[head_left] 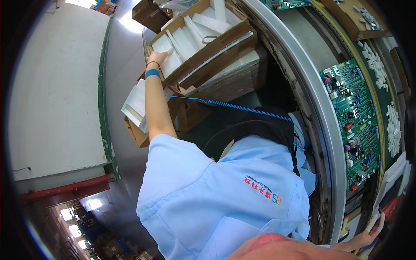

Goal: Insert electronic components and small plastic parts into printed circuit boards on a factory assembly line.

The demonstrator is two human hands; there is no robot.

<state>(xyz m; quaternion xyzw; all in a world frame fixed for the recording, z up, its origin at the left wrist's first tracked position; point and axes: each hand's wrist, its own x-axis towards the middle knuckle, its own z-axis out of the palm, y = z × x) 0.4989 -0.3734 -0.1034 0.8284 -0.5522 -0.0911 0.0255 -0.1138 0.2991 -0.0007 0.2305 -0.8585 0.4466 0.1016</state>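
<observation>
My left hand, with a blue strap on its wrist, reaches into an open cardboard box of white foam-like slabs. Its fingers are curled on the edge of one slab at the box's near left corner. A coiled blue cord runs from the wrist strap toward my waist. Far to the right, my right hand is stretched out beside the work line, its fingers apart and white-covered at the tips. They are close to a red item and white panels.
A metal rail curves along the line, which carries a green circuit board full of components. Small white parts lie beyond it. Another carton with a white piece stands under my left arm. A pale wall panel is at left.
</observation>
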